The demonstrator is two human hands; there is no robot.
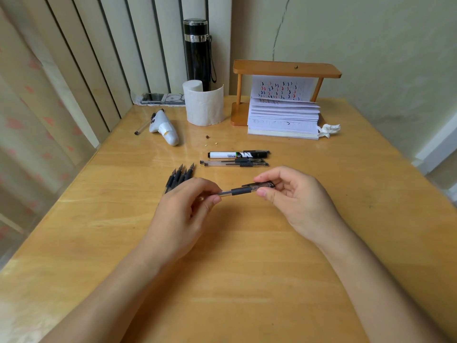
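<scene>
I hold a clear gel pen (243, 190) with a black grip level above the wooden table (247, 268). My left hand (183, 209) pinches its barrel end. My right hand (294, 194) pinches its capped end between thumb and fingers. Several uncapped black-grip pens (180, 176) lie side by side just beyond my left hand, partly hidden by it. Two capped clear pens (235, 163) and a black-and-white marker (238, 154) lie farther back in the middle.
At the back stand a paper roll (204, 105), a black flask (197, 50), a small wooden shelf (286, 69) and an open notebook (283, 117). A white controller (164, 128), a crumpled tissue (329, 129) and a few crumbs (207, 137) lie around them.
</scene>
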